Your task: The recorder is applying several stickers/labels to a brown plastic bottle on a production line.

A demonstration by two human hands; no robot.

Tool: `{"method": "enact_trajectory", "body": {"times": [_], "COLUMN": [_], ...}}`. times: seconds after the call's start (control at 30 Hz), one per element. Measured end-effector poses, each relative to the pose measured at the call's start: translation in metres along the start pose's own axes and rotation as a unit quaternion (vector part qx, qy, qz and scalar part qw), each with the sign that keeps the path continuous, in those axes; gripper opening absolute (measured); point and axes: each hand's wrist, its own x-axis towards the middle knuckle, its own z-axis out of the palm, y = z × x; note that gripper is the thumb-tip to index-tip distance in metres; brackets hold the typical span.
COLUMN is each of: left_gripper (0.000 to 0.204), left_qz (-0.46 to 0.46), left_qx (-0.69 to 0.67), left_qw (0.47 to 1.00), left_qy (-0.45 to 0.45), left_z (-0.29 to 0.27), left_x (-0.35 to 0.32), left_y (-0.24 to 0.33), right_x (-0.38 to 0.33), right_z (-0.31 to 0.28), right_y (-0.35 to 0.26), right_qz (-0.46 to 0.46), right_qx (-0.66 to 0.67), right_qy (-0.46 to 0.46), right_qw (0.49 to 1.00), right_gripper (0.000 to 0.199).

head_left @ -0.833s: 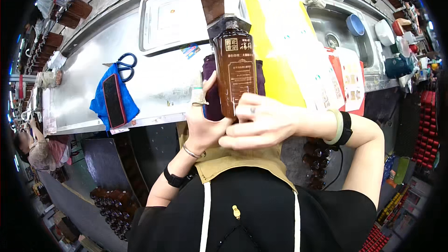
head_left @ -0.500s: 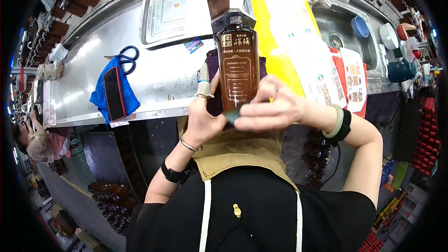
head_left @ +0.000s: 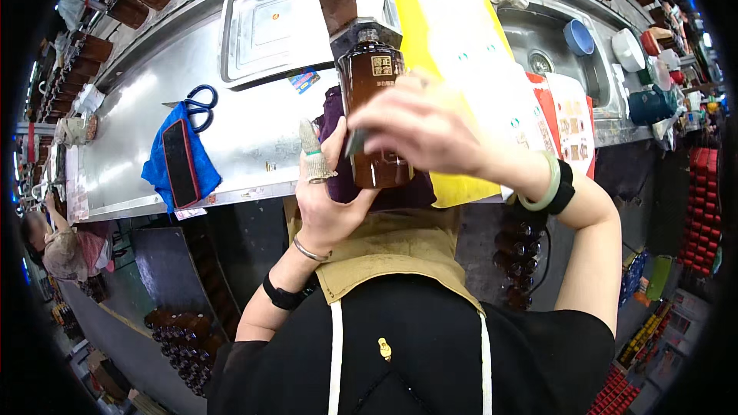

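A brown glass bottle [head_left: 377,173] with gold lettering lies on a dark purple cloth [head_left: 332,110] at the front edge of the steel counter, neck pointing away from me. My left hand [head_left: 329,204] braces its lower left side, thumb against the base. A pale fabric finger sleeve covers one of its fingers. My right hand [head_left: 430,127] reaches across the bottle from the right, fingers closed and slightly blurred. Pinched in them is a small dark flat piece [head_left: 356,142], held over the bottle's left edge. The fingers hide much of the lettering.
Left on the counter [head_left: 246,138] are a red-edged phone [head_left: 181,163] on a blue cloth [head_left: 207,173] and scissors [head_left: 201,111]. Behind is a steel tray [head_left: 257,38]. At right, printed sheets [head_left: 469,54] cover a yellow sheet [head_left: 453,192], beside a sink [head_left: 530,34] with a blue bowl [head_left: 578,37].
My right hand has moved up and left across the bottle with the dark piece, from its base to its left edge. My left hand has shifted slightly down the side. The view has shifted slightly.
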Motion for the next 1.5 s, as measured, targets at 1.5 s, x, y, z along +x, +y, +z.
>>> {"method": "enact_trajectory", "body": {"times": [1.5], "left_gripper": [0.090], "left_qz": [0.028], "left_qx": [0.009], "left_qw": [0.999], "left_qy": [0.037], "left_z": [0.015], "left_x": [0.008], "left_y": [0.015], "right_x": [-0.121], "right_z": [-0.134], "right_y": [0.160], "right_qz": [0.593], "right_qx": [-0.131], "right_qy": [-0.071], "right_qw": [0.791], "right_gripper": [0.047]}}
